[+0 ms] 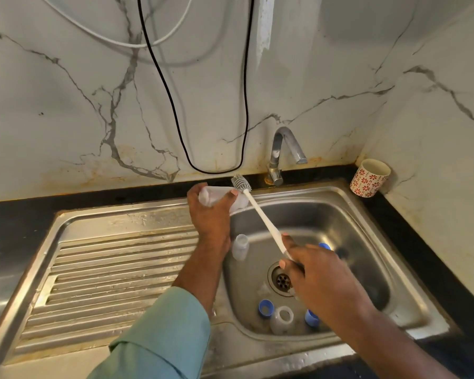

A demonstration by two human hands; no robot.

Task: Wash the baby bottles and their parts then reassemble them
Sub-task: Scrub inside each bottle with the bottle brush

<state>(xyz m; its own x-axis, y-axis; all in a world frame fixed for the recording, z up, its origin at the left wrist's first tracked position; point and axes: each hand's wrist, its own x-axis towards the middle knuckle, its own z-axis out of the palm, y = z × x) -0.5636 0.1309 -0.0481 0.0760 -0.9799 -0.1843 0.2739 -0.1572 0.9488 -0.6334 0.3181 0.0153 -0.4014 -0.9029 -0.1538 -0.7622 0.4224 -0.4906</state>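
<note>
Early washing: left hand grips a bottle, right hand grips the brush; caps and bottles wait in the sink, nothing reassembled.

Bottle in left hand, brush in right hand, over sink.

Steel sink basin: two bottles, blue rings; patterned cup on counter.

Bottle mostly hidden by left hand; brush handle end inside right hand; drain partly covered.
</note>
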